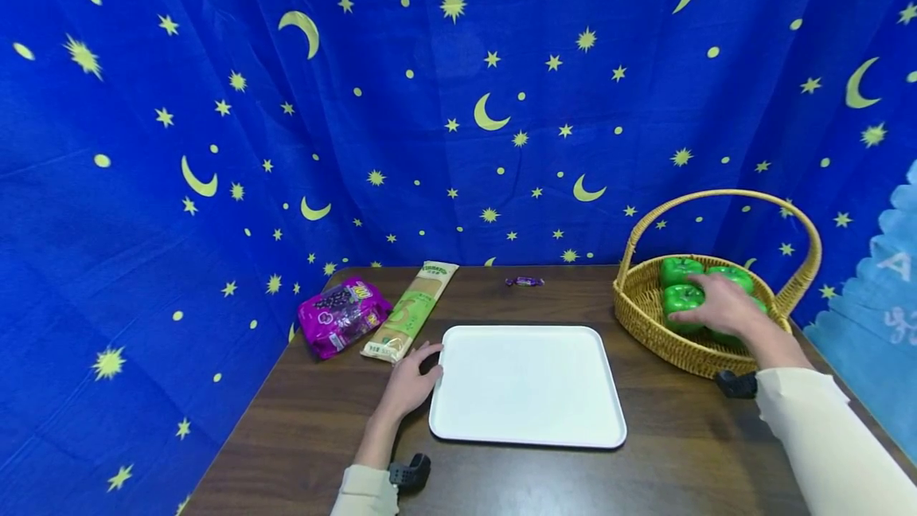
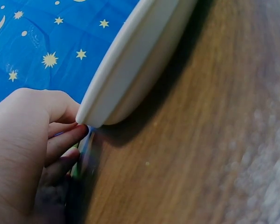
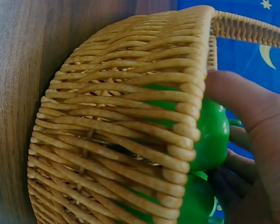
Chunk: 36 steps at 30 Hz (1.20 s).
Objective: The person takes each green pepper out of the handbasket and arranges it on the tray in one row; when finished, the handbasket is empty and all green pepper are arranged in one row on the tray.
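My right hand (image 1: 719, 309) reaches into a wicker basket (image 1: 645, 333) at the right of the table. Its thumb and fingers lie around a green bell pepper (image 1: 682, 305) at the basket's left side. In the right wrist view, the thumb passes over the rim, with glossy green bell peppers (image 3: 212, 133) behind the weave. Several peppers lie together, partly covered by the hand. My left hand (image 1: 411, 381) holds the left edge of a white rectangular tray (image 1: 526, 385). In the left wrist view, thumb and fingers meet at the tray's rim (image 2: 126, 70).
A purple bag (image 1: 342, 317) with a grape picture lies at the back left. Beside it is a long packet of dried noodles (image 1: 411, 313). A small purple wrapped candy (image 1: 525, 282) lies near the back edge. The basket's tall handle (image 1: 723, 194) arches above the peppers.
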### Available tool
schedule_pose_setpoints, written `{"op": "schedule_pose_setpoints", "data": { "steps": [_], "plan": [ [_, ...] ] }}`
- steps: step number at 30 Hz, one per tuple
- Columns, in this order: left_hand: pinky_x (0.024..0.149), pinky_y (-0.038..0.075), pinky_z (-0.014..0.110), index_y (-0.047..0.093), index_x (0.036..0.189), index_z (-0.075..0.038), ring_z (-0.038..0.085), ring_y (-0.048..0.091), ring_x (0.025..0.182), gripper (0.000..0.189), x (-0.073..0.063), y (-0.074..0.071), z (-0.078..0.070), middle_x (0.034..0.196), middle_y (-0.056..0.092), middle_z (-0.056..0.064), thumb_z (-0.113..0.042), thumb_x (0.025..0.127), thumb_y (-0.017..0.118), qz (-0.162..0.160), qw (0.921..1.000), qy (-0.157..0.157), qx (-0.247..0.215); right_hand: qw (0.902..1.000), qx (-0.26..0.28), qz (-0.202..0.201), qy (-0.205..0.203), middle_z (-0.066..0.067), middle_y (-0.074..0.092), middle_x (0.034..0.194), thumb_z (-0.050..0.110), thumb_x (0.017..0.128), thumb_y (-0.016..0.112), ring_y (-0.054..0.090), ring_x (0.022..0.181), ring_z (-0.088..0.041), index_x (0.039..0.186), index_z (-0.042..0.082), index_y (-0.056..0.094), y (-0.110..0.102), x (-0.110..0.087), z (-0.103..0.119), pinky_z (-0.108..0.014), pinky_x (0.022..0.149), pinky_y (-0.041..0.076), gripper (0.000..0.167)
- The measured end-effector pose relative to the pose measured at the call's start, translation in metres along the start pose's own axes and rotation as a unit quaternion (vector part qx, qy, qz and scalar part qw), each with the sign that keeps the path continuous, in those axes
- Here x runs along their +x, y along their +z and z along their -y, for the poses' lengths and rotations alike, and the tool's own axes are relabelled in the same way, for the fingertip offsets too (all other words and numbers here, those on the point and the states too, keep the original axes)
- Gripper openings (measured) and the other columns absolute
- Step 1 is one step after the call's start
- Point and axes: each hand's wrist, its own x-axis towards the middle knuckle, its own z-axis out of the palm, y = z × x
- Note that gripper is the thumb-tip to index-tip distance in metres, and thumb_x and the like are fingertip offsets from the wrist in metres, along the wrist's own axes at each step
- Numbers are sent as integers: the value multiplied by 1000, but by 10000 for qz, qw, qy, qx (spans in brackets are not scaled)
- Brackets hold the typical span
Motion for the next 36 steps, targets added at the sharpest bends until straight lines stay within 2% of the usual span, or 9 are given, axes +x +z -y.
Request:
{"op": "schedule_pose_setpoints", "data": {
  "steps": [7,11,18,26,36],
  "plan": [
    [108,23,60,64,126,-19,48,36,130,39,0,0,-1,139,50,17,-23,87,63,3,10000,-53,2,9997,-153,-189,-76,-41,43,120,53,70,79,44,105,-57,133,-9,45,2,1,1,-69,82,39,94],
    [108,22,59,64,126,-19,48,36,130,39,-1,0,-1,139,50,16,-23,87,63,-50,10000,-66,-29,9995,-36,-298,-62,-40,42,121,55,71,78,46,102,-54,134,-8,44,2,1,1,-66,79,41,95],
    [107,20,63,64,126,-17,49,37,129,39,-3,0,-1,138,50,19,-21,87,63,-61,10000,40,-19,9984,300,-467,57,-39,40,121,58,73,75,48,93,-46,137,-6,42,-1,0,5,-54,67,46,97],
    [107,20,63,65,125,-17,49,37,129,39,-4,0,-2,137,51,19,-21,86,63,-67,9999,67,-66,9952,539,-815,-52,-37,40,121,56,74,76,47,94,-45,136,-5,45,-7,-3,9,-51,67,45,92],
    [106,20,64,64,127,-17,50,37,128,40,-3,0,-1,138,50,19,-21,87,63,-75,9999,108,-35,9919,673,-1026,-317,-26,46,120,56,74,76,49,94,-38,136,1,49,-22,-7,33,-39,64,41,88]
  ]
}}
